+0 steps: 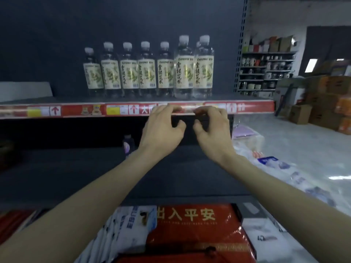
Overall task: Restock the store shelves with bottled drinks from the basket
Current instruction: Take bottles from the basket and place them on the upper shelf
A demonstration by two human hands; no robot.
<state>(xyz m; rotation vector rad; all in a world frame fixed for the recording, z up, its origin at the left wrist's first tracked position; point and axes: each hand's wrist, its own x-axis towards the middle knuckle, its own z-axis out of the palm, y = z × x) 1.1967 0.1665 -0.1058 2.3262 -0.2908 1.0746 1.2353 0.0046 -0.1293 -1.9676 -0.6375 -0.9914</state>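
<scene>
Empty-handed at the shelf (62, 99).
My left hand (163, 128) and right hand (210, 130) loosely curled, holding nothing, by the strip (85, 110); bottles (148, 71) stand label-out above, for shoppers (basket unseen).

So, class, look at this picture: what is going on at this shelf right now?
A person faces a store shelf, both hands holding nothing. The left hand and right hand hover side by side at the red price strip, fingers loosely curled. A row of white-capped drink bottles stands upright on the shelf above it. No basket is in view.
</scene>
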